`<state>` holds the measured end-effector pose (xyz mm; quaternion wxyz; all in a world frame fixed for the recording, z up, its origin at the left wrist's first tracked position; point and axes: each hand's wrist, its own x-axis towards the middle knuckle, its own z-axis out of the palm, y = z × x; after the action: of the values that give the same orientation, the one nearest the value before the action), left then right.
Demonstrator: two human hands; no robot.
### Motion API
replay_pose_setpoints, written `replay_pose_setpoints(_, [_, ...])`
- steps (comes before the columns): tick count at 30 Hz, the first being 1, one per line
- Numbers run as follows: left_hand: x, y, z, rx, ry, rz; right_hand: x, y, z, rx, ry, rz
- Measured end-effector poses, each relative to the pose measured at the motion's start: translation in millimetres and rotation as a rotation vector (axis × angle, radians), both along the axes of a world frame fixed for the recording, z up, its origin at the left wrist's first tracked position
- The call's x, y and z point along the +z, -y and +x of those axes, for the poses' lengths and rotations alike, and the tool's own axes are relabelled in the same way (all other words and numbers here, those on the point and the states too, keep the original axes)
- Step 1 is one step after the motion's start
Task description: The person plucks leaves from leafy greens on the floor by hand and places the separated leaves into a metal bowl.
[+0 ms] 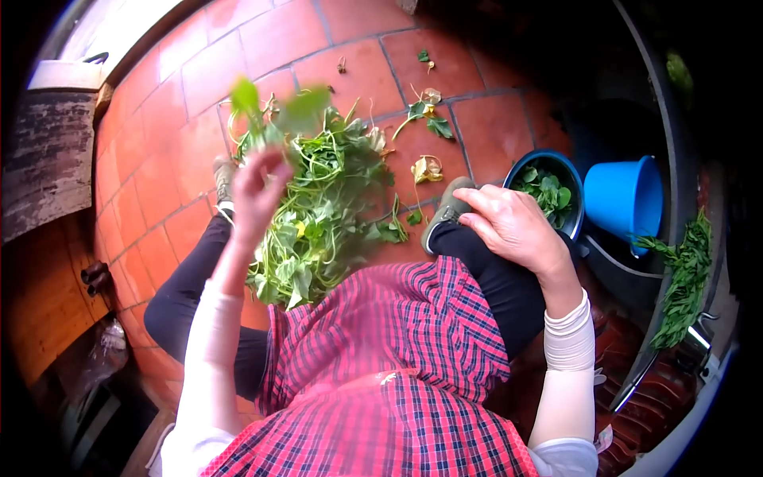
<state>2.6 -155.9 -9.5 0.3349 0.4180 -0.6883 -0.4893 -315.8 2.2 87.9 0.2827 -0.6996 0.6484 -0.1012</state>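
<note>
My left hand [262, 187] is raised over the left part of a large heap of leafy green stems [310, 219] on the floor. Its fingers are closed on a leafy stem [274, 111], whose leaves are smeared by motion. Above my right knee, close to a bucket of leaves, my right hand [513, 226] has its fingers curled together. Anything inside them is hidden. Loose green leaves [556, 195] lie in that blue-rimmed bucket [579, 208].
Red tiles [350, 71] carry scattered scraps, including a yellowed leaf [427, 169] and a green sprig [437, 126]. A second blue bucket [624, 199] stands at the right. Beyond it hangs a bunch of narrow-leaved greens [685, 278]. My shoes flank the heap.
</note>
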Motion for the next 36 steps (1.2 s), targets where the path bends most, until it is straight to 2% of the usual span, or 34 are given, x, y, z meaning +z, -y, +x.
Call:
replay_pose_setpoints(1, [-20.7,-25.2,11.1,-0.147,0.273,-0.207,-0.6,-1.2,-0.7,0.008,0.001,0.000])
replay_pose_setpoints(2, [-55.3,-47.6,34.0,-0.345,0.439,-0.306,-1.9,-3.1,-1.1,0.019,0.005,0.002])
replay_pose_setpoints(3, [-99.5,-76.3,64.8,-0.679,1.119,-0.116,-1.8,-4.9,-1.2,0.015,0.000,0.005])
replay_pose_setpoints(4, [-87.4,-96.4,66.2,-0.963,1.454,0.025,-1.2,-5.7,-1.8,0.013,-0.003,0.007])
replay_pose_setpoints(5, [-56.5,-105.8,58.6,-1.167,1.464,-0.052,-0.7,-5.3,-2.4,0.011,-0.007,0.005])
replay_pose_setpoints(6, [-64.3,-105.4,60.5,-1.123,1.242,-0.012,-0.7,-5.7,-2.2,0.003,-0.013,0.028])
replay_pose_setpoints(8, [-105.5,-94.2,41.1,-0.662,1.142,0.143,3.1,-2.2,-1.8,-0.004,-0.019,0.058])
replay_pose_setpoints(10, [-111.1,-50.4,-3.5,-0.546,0.925,-0.079,3.2,2.7,-1.6,-0.008,-0.013,0.073])
replay_pose_setpoints(12, [-128.1,-6.6,-53.7,-0.209,0.891,0.073,2.4,8.2,-1.8,-0.003,-0.014,0.082])
replay_pose_setpoints(14, [-170.8,8.6,-77.4,0.103,1.097,-0.159,0.7,11.6,-2.8,-0.001,-0.019,0.088])
replay_pose_setpoints(16, [-184.2,9.9,-87.2,-0.107,1.332,0.091,-1.7,12.6,-6.4,-0.024,-0.006,0.103])
replay_pose_setpoints(17, [-187.8,13.4,-84.7,-0.240,1.320,0.123,-1.7,13.2,-7.8,-0.040,-0.005,0.113])
replay_pose_setpoints(18, [-211.8,17.4,-78.5,-0.092,1.270,0.168,-1.8,11.9,-10.1,-0.059,0.000,0.119])
replay_pose_setpoints(20, [-184.5,48.1,-60.0,-0.031,0.867,0.292,-3.0,9.3,-13.3,-0.066,-0.005,0.116])
replay_pose_setpoints(22, [-115.4,56.2,-34.8,0.090,0.437,-0.322,-3.9,6.4,-13.5,-0.055,-0.018,0.115])
replay_pose_setpoints(24, [-83.1,47.1,-16.0,0.262,0.078,-0.040,-6.3,4.9,-11.7,-0.039,-0.008,0.120])
replay_pose_setpoints(25, [-99.1,38.2,4.2,0.022,0.163,0.031,-7.3,7.2,-10.4,-0.027,-0.018,0.111])
replay_pose_setpoints(26, [-135.4,27.0,19.2,-0.114,0.580,0.203,-7.5,8.0,-8.4,-0.012,-0.032,0.102])
replay_pose_setpoints(28, [-90.6,5.8,11.0,0.054,0.359,0.329,-9.4,6.4,-5.9,-0.004,-0.021,0.040])
replay_pose_setpoints(29, [-64.2,0.8,6.3,0.222,0.022,0.372,-15.0,7.5,-6.9,0.017,-0.052,0.022])
replay_pose_setpoints(30, [-24.8,-8.8,1.8,0.242,-0.204,0.239,-17.7,5.8,-3.0,0.046,-0.074,0.031])
replay_pose_setpoints(32, [-34.5,-23.0,22.3,0.072,-0.048,0.341,-7.9,7.9,3.6,-0.011,-0.022,0.127])
replay_pose_setpoints(33, [-28.5,-30.6,29.9,-0.033,0.132,0.469,-12.7,4.0,3.7,0.016,-0.055,0.070])
replay_pose_setpoints(34, [-18.6,-40.6,34.1,0.009,-0.020,0.464,-15.5,4.2,2.5,0.032,-0.092,0.002])
replay_pose_setpoints(36, [-0.4,-63.1,38.9,0.143,-0.410,0.515,-13.9,1.0,7.2,-0.021,-0.128,0.033])
